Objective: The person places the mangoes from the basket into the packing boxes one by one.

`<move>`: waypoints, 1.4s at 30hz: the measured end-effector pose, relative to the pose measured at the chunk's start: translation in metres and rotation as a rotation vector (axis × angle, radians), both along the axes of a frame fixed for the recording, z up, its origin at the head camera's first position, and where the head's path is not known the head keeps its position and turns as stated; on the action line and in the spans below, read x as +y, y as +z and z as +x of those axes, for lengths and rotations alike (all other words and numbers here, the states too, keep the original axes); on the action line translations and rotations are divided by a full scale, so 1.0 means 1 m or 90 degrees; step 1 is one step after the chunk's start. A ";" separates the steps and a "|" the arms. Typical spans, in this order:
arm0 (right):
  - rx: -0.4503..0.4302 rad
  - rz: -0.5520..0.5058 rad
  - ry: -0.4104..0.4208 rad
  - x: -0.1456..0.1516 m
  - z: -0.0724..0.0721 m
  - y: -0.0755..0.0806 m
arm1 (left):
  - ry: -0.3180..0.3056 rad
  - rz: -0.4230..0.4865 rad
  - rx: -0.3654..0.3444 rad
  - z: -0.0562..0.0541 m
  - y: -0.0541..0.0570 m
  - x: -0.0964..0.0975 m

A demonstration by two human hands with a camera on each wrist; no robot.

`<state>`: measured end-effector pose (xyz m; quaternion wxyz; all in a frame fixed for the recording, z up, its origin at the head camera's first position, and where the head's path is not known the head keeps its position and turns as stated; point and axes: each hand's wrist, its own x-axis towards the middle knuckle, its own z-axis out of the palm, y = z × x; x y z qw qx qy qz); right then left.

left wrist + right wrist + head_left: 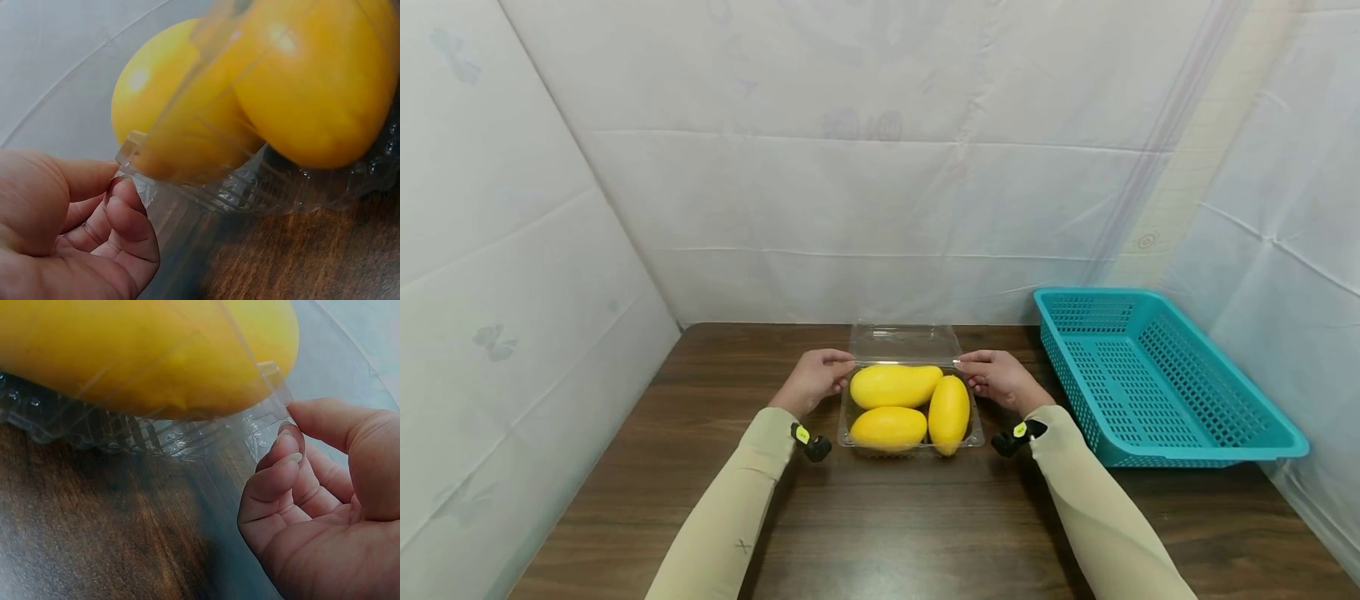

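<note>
In the head view a clear plastic clamshell box (912, 447) lies on the table with three yellow fruits, mango-like in shape. One long fruit (895, 386) lies across the back, a shorter one (889, 428) in front of it, and another (949, 414) lengthwise at the right. The transparent lid (906, 342) is raised at the back. My left hand (817, 379) pinches a plastic corner tab (130, 150) between thumb and fingers at the box's left side. At the right side, my right hand (997, 379) pinches the matching corner tab (273, 384).
A turquoise perforated basket (1206, 454) stands on the right of the brown wooden table (880, 533), beside my right forearm. White cloth walls (820, 200) enclose the table at the back and both sides.
</note>
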<state>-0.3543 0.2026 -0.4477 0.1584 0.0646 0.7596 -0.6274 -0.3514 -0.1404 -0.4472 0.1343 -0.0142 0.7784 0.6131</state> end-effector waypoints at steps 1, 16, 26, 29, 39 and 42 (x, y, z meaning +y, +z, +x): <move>0.002 -0.001 0.000 0.000 0.000 0.000 | 0.002 0.000 0.002 0.000 0.000 0.000; 0.022 0.003 -0.008 0.001 -0.002 -0.005 | 0.004 0.000 0.034 0.001 -0.004 0.002; 0.042 -0.008 -0.028 -0.001 -0.002 -0.008 | 0.007 0.003 0.046 0.000 -0.006 0.001; 0.045 -0.014 -0.029 -0.001 -0.001 -0.007 | 0.008 0.006 0.050 0.001 -0.006 0.001; 0.052 -0.046 -0.042 -0.002 -0.003 -0.010 | 0.022 0.036 0.064 0.000 -0.007 0.002; 0.054 -0.055 -0.046 -0.002 -0.004 -0.012 | 0.022 0.036 0.067 0.000 -0.008 0.002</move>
